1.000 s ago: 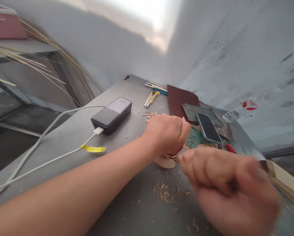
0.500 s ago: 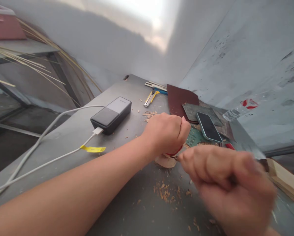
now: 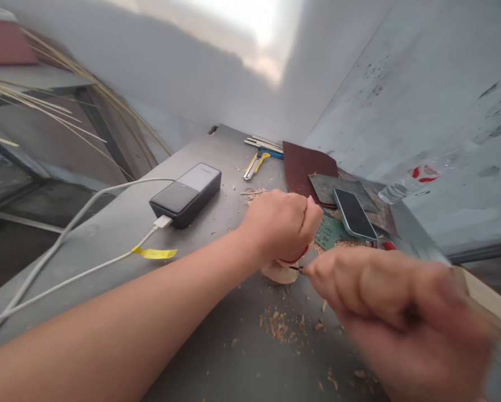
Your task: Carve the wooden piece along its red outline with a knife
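My left hand (image 3: 282, 223) is closed over a pale piece of wood (image 3: 279, 273) and presses it to the grey table (image 3: 217, 357). A red edge or band (image 3: 297, 257) shows just under that hand; most of the wood is covered. In my right hand (image 3: 384, 301), closed in a fist and partly blurred, is a carving tool with a thin dark metal tip (image 3: 294, 268). The tip touches or nearly touches the near side of the wood. The tool's handle is hidden in the fingers. Wood shavings (image 3: 279, 326) lie on the table just below.
A power bank (image 3: 186, 195) with white cables (image 3: 78, 279) stands at left. A yellow utility knife (image 3: 256, 164) lies farther back. Right of the hands are a phone (image 3: 354, 213), a green board (image 3: 330, 230), a brown sheet (image 3: 309, 170) and a plastic bottle (image 3: 409, 181) by the wall.
My right hand has shifted slightly right and more of the tool's tip shows at the wood. My left hand keeps its hold. The whole view has moved a little.
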### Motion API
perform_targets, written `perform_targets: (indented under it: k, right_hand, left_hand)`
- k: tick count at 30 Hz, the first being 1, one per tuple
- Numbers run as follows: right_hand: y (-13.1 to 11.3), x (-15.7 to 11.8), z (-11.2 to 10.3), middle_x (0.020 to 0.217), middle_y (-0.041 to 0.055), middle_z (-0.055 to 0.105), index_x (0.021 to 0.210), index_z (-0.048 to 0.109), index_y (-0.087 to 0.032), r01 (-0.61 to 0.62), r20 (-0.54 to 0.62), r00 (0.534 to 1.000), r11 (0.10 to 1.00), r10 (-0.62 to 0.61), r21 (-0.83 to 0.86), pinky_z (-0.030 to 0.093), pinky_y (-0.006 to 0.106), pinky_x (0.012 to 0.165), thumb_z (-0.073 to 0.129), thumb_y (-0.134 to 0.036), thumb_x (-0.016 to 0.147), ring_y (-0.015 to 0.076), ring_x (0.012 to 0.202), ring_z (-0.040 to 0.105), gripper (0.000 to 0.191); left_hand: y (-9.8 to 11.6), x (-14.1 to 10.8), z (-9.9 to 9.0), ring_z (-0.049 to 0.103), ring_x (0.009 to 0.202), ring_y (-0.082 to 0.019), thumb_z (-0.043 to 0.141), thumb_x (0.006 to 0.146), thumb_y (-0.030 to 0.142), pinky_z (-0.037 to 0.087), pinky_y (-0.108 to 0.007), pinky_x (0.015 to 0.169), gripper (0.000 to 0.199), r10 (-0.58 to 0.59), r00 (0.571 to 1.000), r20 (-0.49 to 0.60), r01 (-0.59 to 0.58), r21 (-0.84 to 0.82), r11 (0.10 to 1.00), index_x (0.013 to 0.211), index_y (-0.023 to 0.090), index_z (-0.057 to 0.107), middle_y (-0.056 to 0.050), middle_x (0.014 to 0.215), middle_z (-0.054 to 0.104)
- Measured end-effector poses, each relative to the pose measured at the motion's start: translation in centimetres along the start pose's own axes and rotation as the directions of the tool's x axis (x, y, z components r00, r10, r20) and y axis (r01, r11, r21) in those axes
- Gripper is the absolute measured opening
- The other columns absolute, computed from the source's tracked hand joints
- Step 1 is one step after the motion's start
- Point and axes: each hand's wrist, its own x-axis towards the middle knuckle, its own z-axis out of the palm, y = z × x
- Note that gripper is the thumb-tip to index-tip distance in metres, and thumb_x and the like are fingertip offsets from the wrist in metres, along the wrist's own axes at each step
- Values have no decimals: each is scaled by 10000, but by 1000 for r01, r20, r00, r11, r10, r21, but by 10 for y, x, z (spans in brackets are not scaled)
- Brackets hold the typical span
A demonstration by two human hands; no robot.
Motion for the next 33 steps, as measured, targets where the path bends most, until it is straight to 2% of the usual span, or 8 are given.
perform_targets:
  k: [5,8,12,16,19,23,27,33]
  right_hand:
    - [-1,0,-3,443,-44,223,526,259,-179,13,95,995,999,-16,34,294,297,431,473,-496,1040,108,405,257,641]
    - [-2,1,-4,438,-42,217,528,211,-184,-29,58,998,999,27,23,340,317,451,475,-570,1019,120,415,279,677]
    - [-1,3,-3,454,-47,212,532,247,-182,-21,106,994,999,17,33,296,309,435,479,-545,1025,111,408,246,655]
    - [-2,3,-3,442,-48,219,530,238,-185,-25,132,991,1000,25,-4,316,311,445,441,-540,1042,115,407,267,656]
    - [-3,2,-4,437,-49,223,520,249,-186,4,122,992,1000,-6,12,290,306,434,464,-543,1033,106,402,252,660]
    - [-1,0,-4,425,-44,222,507,244,-183,-48,129,990,999,49,-11,324,317,456,446,-599,1020,114,407,282,691]
    - [2,1,-3,436,-52,229,511,251,-185,-35,140,990,998,26,61,271,305,425,503,-553,1013,100,394,235,671]
    - [2,2,-2,410,-51,187,513,243,-187,3,103,995,998,-10,69,282,315,428,486,-568,1014,109,376,240,675]
  left_hand:
    - [-1,-1,0,582,576,-196,309,988,305,210,-349,549,524,6,1000,-9,-6,-6,1000,678,183,712,-84,676,728]
    - [-2,-2,0,555,551,-184,318,992,312,194,-347,547,523,25,1000,-9,-26,-25,999,665,187,705,-74,650,710]
    - [-3,-2,0,487,494,-160,346,995,318,194,-348,543,524,25,999,-42,-29,-83,996,611,196,680,-50,583,669]
    - [-4,-1,0,417,460,-142,366,992,321,181,-357,538,519,35,999,-38,-39,-130,991,569,201,642,-27,548,635]
    - [-4,-1,-1,360,454,-135,372,983,322,178,-356,541,512,33,999,-39,-40,-171,984,537,202,593,-14,524,593]
    - [-4,-1,-1,263,458,-130,363,975,325,171,-351,543,511,34,999,-40,-42,-241,970,496,203,494,4,483,508]
    - [-4,-2,0,259,459,-126,369,972,323,182,-344,543,511,37,998,-47,-47,-242,969,484,203,465,8,465,476]
    - [-5,-3,-1,340,460,-133,367,976,333,203,-340,540,517,44,999,-33,-50,-225,973,506,204,543,-10,494,546]
